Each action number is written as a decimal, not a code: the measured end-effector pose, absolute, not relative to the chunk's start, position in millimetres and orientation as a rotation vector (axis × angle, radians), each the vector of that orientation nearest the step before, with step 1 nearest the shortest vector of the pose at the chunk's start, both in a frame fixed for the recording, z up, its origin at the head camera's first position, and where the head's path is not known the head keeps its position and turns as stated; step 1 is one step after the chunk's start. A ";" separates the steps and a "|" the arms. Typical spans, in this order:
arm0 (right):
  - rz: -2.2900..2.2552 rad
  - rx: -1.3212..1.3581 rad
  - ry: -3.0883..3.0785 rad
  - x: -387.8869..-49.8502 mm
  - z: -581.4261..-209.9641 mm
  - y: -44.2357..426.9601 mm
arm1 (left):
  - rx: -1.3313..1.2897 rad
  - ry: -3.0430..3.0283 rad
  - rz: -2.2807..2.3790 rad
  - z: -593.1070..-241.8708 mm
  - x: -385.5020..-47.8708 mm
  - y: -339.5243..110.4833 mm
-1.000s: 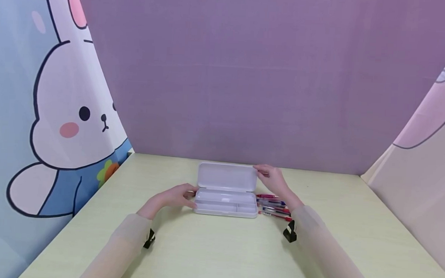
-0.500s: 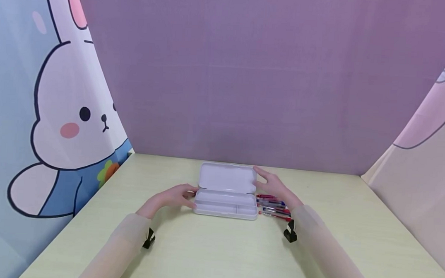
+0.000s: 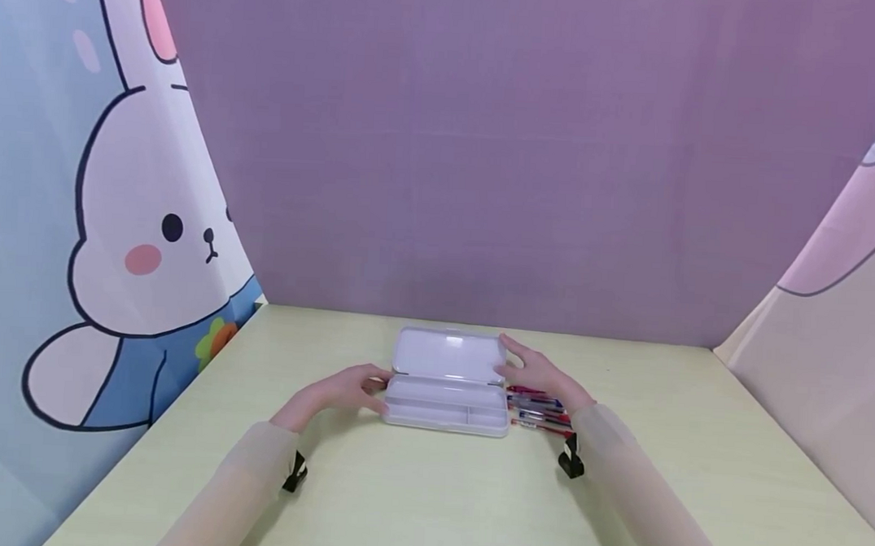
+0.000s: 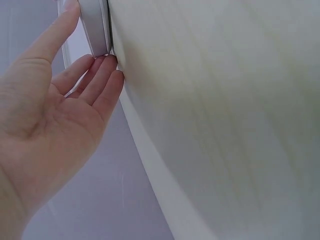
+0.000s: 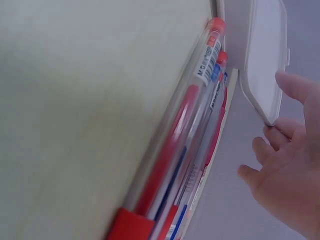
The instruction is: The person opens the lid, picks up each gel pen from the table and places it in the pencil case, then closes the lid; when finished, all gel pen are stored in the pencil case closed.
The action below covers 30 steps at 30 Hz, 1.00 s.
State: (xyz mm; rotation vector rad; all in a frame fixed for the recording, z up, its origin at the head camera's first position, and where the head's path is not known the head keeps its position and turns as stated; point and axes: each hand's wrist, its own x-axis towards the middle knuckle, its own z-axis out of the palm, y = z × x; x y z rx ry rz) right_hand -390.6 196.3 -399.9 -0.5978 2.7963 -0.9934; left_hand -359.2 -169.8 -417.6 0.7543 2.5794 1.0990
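Note:
A white pencil case (image 3: 446, 418) lies on the table with its lid (image 3: 444, 355) raised at the back. Its tray has a long section and smaller compartments, with no pens visible inside. My left hand (image 3: 348, 385) holds the left end of the case, thumb at the front and fingers behind; in the left wrist view its fingertips touch the case's end. At the lid's right edge, my right hand (image 3: 539, 373) has its thumb and fingers spread along the side. In the right wrist view the right hand (image 5: 290, 160) holds the lid's corner between thumb and fingertips.
Several clear-barrelled pens (image 3: 541, 416) with red and blue parts lie bunched against the case's right side, under my right forearm. Behind the pale table (image 3: 427, 501) rises a purple cloth backdrop (image 3: 442, 159). A cartoon-printed curtain (image 3: 143, 293) hangs on the left.
The lid's upper edge has dropped slightly in view as the lid tilts toward me. My right thumb has spread down along the lid's side. The left hand stays at the case's left end.

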 end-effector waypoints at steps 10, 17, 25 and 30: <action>-1.055 -0.622 2.823 -389.0 -393.0 200.6 | 0.754 2.538 1.147 -419.4 -359.0 -168.0; -1.075 -0.635 2.917 -384.8 -387.2 208.8 | 0.756 2.503 1.170 -419.6 -359.7 -169.8; -1.269 -0.687 2.908 -380.6 -382.3 225.9 | 0.748 2.499 1.148 -419.2 -360.7 -170.8; -1.316 -0.668 2.899 -374.9 -378.8 236.3 | 0.751 2.510 1.134 -417.9 -360.0 -170.4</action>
